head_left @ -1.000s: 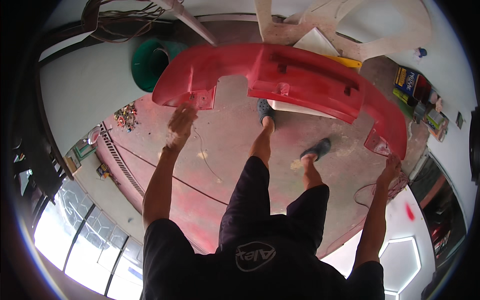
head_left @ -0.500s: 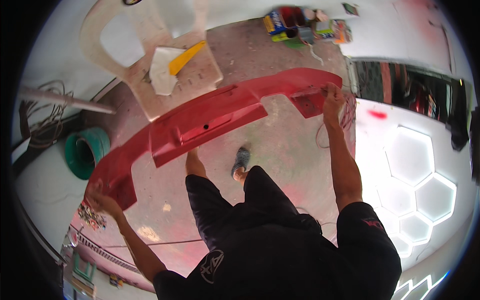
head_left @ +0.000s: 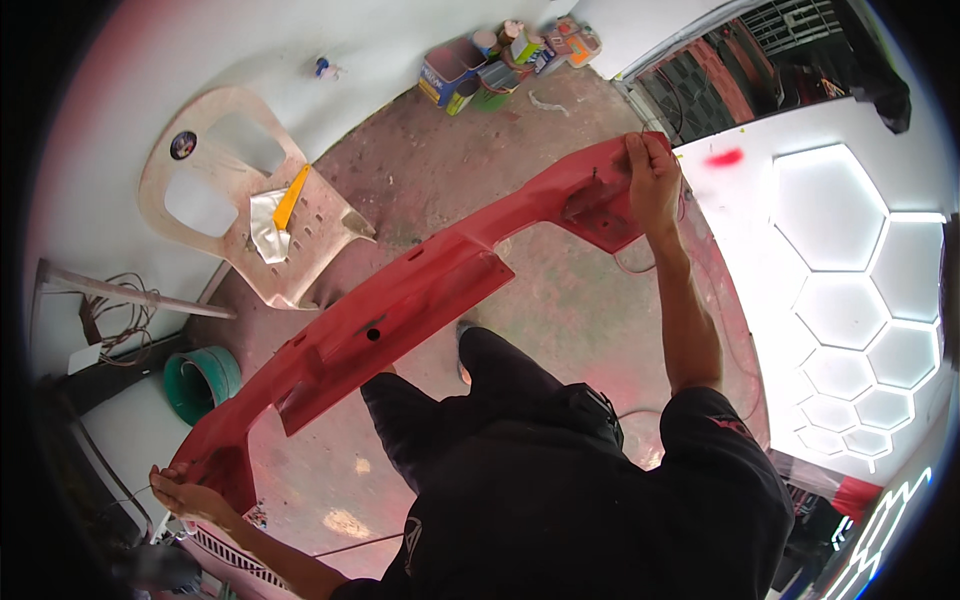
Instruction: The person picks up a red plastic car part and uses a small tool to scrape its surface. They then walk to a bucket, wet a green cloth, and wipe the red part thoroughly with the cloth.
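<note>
Two bare hands, one red bumper. Left hand: fingers curled on the bumper's left end. Right hand: closed over its right end. Red bumper: held up between them, above the floor and in front of the person's dark shorts, slanting from lower left to upper right of the view. Finish red with a soft sheen, duller and darker on the end flaps; long bowed body; straight-edged middle panel with one round dark hole; a deep notch either side of that panel.

One green bucket, left, beyond the bumper's left half: round mouth toward the viewer; interior too dark to tell what, if anything, it holds.

One pale plastic chair, stained, slotted seat. On the seat: one whitish sheet, with one yellow wedge-shaped piece lying partly over it. On the backrest: one round dark sticker, its print too small to read.

Farthest, by the wall: one blue container, top open, dark reddish inside, pale lettering on its side; beside it, several small tins and packages, green and orange among their colours.
</note>
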Demonstrator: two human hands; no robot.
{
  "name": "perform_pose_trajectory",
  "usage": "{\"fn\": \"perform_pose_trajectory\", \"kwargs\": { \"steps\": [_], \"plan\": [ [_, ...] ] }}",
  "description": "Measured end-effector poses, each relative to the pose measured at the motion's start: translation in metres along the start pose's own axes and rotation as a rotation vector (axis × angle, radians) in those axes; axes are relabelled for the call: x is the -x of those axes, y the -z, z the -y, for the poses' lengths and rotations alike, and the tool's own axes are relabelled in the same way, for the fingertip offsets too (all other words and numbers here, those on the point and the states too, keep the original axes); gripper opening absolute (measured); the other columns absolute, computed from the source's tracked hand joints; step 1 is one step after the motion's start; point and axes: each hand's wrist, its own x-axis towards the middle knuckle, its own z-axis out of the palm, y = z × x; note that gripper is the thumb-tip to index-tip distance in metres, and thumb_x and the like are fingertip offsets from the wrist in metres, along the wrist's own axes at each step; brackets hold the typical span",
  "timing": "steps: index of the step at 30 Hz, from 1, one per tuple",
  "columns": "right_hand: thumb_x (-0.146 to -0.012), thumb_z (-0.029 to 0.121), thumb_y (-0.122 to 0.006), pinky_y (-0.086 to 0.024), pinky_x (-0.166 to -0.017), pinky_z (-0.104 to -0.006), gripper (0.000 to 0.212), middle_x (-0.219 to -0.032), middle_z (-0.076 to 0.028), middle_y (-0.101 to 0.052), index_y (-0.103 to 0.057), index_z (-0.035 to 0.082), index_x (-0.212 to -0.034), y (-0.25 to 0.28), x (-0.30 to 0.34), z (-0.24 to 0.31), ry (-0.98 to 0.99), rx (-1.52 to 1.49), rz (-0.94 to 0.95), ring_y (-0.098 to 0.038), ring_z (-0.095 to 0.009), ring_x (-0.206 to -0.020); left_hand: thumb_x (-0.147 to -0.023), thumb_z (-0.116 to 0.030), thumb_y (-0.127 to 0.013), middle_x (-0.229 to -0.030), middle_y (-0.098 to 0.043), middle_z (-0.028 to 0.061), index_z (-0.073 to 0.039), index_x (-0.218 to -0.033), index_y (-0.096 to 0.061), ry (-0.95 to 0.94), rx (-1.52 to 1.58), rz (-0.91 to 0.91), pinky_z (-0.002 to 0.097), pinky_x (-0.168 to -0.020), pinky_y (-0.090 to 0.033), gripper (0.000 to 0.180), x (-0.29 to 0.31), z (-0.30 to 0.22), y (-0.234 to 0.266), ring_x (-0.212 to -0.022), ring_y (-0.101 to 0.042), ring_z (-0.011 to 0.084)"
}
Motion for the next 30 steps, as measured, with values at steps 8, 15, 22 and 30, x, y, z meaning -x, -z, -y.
{"fn": "perform_pose_trajectory", "kwargs": {
  "steps": [8, 15, 22, 30],
  "plan": [
    [-0.104, 0.020, -0.057, -0.053, -0.069, -0.0239, 0.027, -0.078, -0.003, -0.068, -0.070, -0.003, -0.108, 0.093, -0.033, 0.072, 0.118, -0.100, 0.055, -0.063, -0.008, -0.072, -0.108, -0.032, -0.047, -0.077, -0.043, -0.0004, 0.003, -0.125, -0.060, -0.060, 0.178, 0.090, 0.0280, -0.064, -0.044, 0.041, -0.042, -0.090, 0.062, -0.067, -0.044, 0.0118],
    [-0.102, 0.017, -0.057, -0.051, -0.067, -0.0224, 0.024, -0.076, -0.002, -0.067, -0.071, -0.002, -0.107, 0.150, -0.072, 0.140, 0.365, -0.307, 0.029, -0.059, -0.007, -0.068, -0.107, -0.032, -0.050, -0.080, -0.043, -0.0022, 0.000, -0.131, -0.058, -0.166, 0.356, 0.106, 0.0266, -0.069, -0.044, 0.041, -0.084, -0.178, 0.124, -0.072, -0.044, 0.0106],
    [-0.101, 0.022, -0.057, -0.048, -0.047, -0.0243, 0.027, -0.072, -0.003, -0.066, -0.071, 0.000, -0.106, 0.220, -0.114, 0.180, 0.552, -0.350, 0.000, -0.058, -0.008, -0.063, -0.105, -0.036, -0.055, -0.087, -0.053, -0.0035, -0.005, -0.131, -0.060, -0.215, 0.545, 0.127, 0.0237, -0.081, -0.050, 0.041, -0.122, -0.255, 0.173, -0.082, -0.056, 0.0084],
    [-0.100, 0.015, -0.055, -0.050, -0.058, -0.0257, 0.023, -0.069, -0.005, -0.065, -0.068, -0.003, -0.095, 0.291, -0.120, 0.250, 0.547, -0.269, 0.006, -0.061, -0.010, -0.061, -0.105, -0.034, -0.054, -0.077, -0.051, -0.0063, -0.012, -0.130, -0.061, -0.226, 0.679, 0.142, 0.0199, -0.055, -0.036, 0.034, -0.122, -0.338, 0.199, -0.059, -0.041, 0.0020]
  ]
}}
